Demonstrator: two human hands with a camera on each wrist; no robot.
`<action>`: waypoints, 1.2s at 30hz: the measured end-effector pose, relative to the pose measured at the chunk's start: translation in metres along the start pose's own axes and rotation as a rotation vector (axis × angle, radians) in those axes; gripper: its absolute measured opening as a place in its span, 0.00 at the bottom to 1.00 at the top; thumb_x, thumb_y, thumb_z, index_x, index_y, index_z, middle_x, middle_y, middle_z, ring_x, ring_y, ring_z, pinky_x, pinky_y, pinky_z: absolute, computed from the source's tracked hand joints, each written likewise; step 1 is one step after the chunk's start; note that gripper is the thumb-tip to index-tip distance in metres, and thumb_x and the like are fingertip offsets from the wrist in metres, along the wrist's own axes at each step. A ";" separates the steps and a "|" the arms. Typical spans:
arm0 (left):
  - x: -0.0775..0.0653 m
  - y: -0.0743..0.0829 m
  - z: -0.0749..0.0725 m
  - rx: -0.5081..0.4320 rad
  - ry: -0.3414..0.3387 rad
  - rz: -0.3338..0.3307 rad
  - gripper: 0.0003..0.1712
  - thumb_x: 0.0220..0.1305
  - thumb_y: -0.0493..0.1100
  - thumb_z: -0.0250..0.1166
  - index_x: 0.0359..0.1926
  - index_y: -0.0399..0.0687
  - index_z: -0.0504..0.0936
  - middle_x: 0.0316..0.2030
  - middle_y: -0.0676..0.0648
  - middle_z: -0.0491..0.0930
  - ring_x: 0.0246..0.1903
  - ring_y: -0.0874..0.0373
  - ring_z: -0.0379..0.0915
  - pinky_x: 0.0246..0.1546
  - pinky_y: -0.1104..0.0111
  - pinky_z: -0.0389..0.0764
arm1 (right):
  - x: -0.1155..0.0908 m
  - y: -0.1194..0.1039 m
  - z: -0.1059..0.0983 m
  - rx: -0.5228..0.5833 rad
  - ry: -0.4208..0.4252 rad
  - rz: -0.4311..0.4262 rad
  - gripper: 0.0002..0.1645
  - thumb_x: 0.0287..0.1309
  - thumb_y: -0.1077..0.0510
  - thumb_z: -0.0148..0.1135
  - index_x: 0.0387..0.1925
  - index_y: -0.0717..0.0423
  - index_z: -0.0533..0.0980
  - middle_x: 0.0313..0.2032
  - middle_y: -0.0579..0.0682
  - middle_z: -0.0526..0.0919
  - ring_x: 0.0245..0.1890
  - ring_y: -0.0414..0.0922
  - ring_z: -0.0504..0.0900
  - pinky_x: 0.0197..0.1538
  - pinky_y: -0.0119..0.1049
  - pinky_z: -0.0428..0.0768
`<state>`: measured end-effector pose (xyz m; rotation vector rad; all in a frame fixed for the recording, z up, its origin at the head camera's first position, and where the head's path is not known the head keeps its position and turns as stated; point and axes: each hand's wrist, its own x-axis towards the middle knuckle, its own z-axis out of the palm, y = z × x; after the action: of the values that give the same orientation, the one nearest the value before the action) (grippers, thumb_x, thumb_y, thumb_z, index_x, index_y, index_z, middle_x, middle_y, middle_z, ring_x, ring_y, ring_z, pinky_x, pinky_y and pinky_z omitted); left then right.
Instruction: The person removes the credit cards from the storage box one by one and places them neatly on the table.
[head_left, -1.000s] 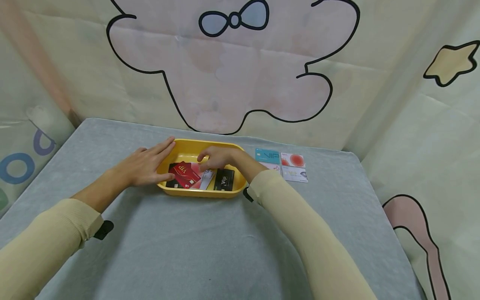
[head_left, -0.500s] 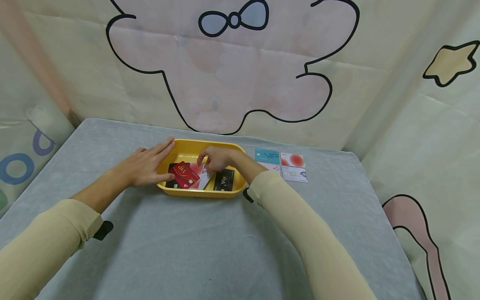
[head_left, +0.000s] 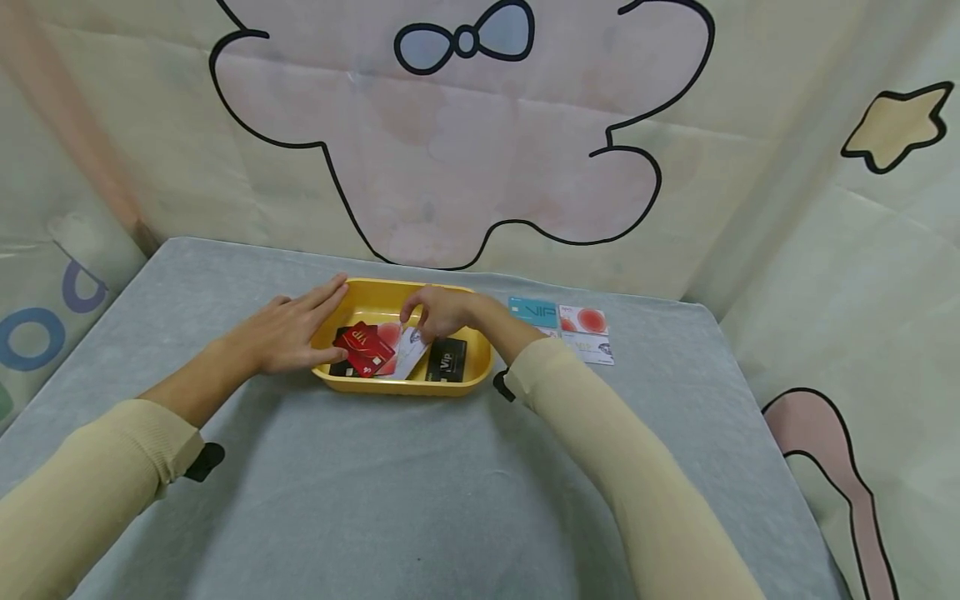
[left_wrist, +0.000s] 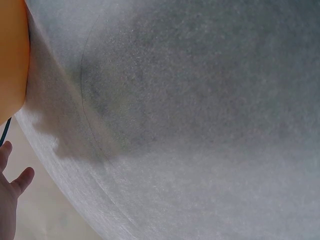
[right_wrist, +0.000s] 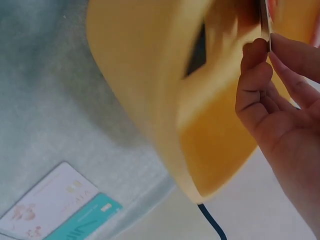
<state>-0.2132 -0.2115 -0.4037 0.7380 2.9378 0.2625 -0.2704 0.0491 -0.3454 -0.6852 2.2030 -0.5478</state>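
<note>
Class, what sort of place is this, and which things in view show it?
Probably a small indoor workspace set up for tabletop handling: cartoon-printed sheets hang behind and beside a blue-grey cloth-covered table, where a yellow tray holds VIP cards.

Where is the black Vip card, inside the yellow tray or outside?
Inside: the black Vip card lies in the yellow tray, within its rim.

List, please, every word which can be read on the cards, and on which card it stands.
"VIP": red card, in the yellow tray.
"Vip": black card, rightmost in the tray.
"VIP": teal card, on the table.
Other cards and all fine print: too small or blurred to read.
</note>
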 end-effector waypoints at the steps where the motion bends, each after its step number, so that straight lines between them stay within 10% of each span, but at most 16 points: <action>1: 0.000 0.000 0.000 0.000 0.000 0.002 0.57 0.62 0.67 0.59 0.78 0.40 0.47 0.79 0.41 0.42 0.71 0.37 0.55 0.61 0.34 0.62 | -0.001 0.000 -0.002 -0.002 -0.003 -0.001 0.22 0.62 0.70 0.59 0.58 0.60 0.73 0.47 0.57 0.78 0.40 0.47 0.76 0.41 0.31 0.78; 23: 0.000 0.000 0.000 -0.001 0.001 0.009 0.58 0.61 0.68 0.59 0.78 0.40 0.46 0.79 0.41 0.41 0.71 0.37 0.55 0.61 0.34 0.62 | -0.054 0.007 -0.044 -0.134 0.064 -0.012 0.24 0.65 0.68 0.54 0.62 0.58 0.76 0.55 0.56 0.75 0.50 0.51 0.75 0.53 0.37 0.80; 36: -0.002 0.002 -0.001 -0.001 0.005 0.010 0.57 0.62 0.67 0.59 0.78 0.40 0.47 0.79 0.41 0.42 0.71 0.37 0.54 0.61 0.34 0.61 | -0.092 0.029 -0.063 0.014 0.152 0.057 0.19 0.60 0.70 0.59 0.53 0.57 0.74 0.46 0.59 0.78 0.47 0.55 0.78 0.47 0.37 0.83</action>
<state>-0.2109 -0.2107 -0.4022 0.7532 2.9387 0.2672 -0.2744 0.1391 -0.2731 -0.5888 2.3502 -0.6026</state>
